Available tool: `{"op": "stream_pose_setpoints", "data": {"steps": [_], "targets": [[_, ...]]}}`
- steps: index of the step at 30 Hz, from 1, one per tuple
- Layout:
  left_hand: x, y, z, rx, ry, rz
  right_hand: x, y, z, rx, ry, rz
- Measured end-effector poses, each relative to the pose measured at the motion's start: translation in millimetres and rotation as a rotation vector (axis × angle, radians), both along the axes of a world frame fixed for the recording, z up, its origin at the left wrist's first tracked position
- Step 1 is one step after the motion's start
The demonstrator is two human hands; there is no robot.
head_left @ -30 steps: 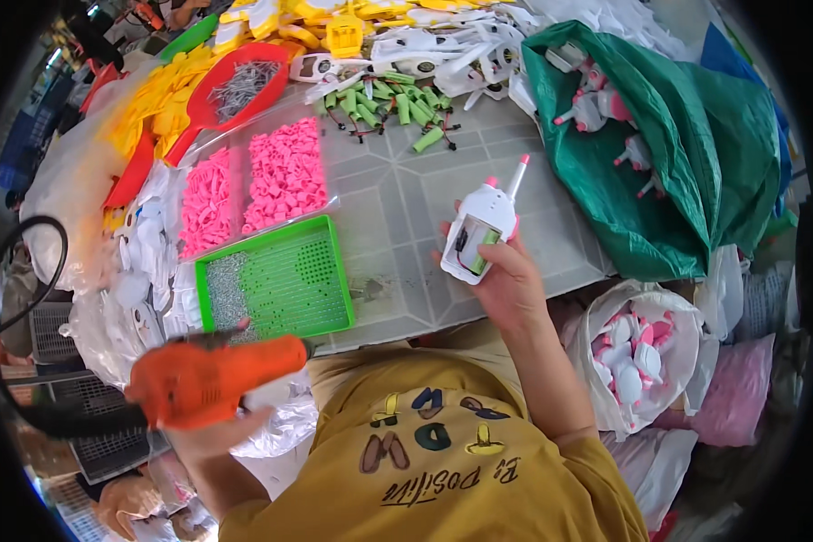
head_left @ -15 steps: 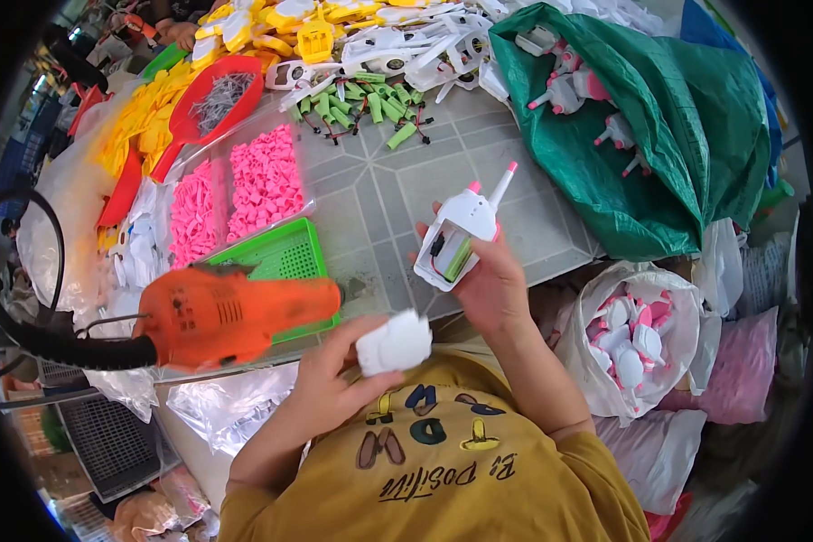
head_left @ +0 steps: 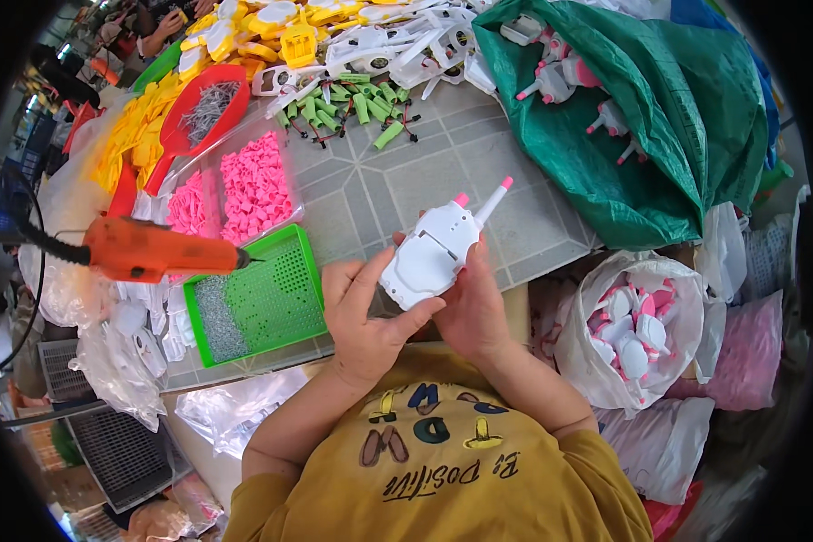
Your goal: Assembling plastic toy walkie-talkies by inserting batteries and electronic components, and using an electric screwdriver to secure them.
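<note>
A white walkie-talkie-shaped toy (head_left: 447, 230) with a pink button and a pink-tipped antenna is held low over the table's front edge, its back facing up. My left hand (head_left: 363, 316) grips its lower end, thumb over a white battery cover (head_left: 413, 275) that now lies on the back. Around the right side, my right hand (head_left: 477, 312) wraps the toy, its fingers partly hidden underneath. The battery compartment is covered, with a dark slit showing at the cover's upper edge. To the left hangs an orange electric screwdriver (head_left: 163, 248), untouched.
Small screws lie in a green tray (head_left: 314, 280). Behind it are pink parts (head_left: 256, 185), a red scoop (head_left: 235, 110) of metal pieces and green battery packs (head_left: 388, 135). A green sack (head_left: 623, 194) and a white bag (head_left: 686, 352) hold similar toys at right. Another person's hand (head_left: 161, 32) shows far left.
My left hand has brought the white cover to the right and onto the toy, hiding the green battery inside. The orange screwdriver has swung up and left, away from the tray.
</note>
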State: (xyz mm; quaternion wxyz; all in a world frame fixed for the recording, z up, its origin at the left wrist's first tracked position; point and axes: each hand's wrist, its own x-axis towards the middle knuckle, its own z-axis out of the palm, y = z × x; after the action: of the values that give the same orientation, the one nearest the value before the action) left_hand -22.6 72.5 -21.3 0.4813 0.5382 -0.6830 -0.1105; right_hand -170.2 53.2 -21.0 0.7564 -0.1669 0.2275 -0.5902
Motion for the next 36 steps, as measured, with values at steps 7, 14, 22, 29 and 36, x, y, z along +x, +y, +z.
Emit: {"op": "stream_pose_setpoints", "data": {"steps": [7, 14, 22, 29, 36], "targets": [[-6, 2, 5, -0.031, -0.022, 0.045, 5, 5, 4, -0.052, 0.024, 0.015], [-6, 4, 6, -0.036, 0.007, 0.048, 9, 5, 9, -0.033, -0.020, -0.037], [-1, 4, 1, -0.049, -0.014, 0.045, 9, 4, 9, -0.031, 0.019, -0.076], [-1, 0, 2, -0.036, -0.126, -0.047, 6, 2, 14, -0.029, 0.081, -0.076], [1, 6, 7, 0.001, -0.146, -0.183, -1, 2, 6, -0.031, 0.148, -0.005]]}}
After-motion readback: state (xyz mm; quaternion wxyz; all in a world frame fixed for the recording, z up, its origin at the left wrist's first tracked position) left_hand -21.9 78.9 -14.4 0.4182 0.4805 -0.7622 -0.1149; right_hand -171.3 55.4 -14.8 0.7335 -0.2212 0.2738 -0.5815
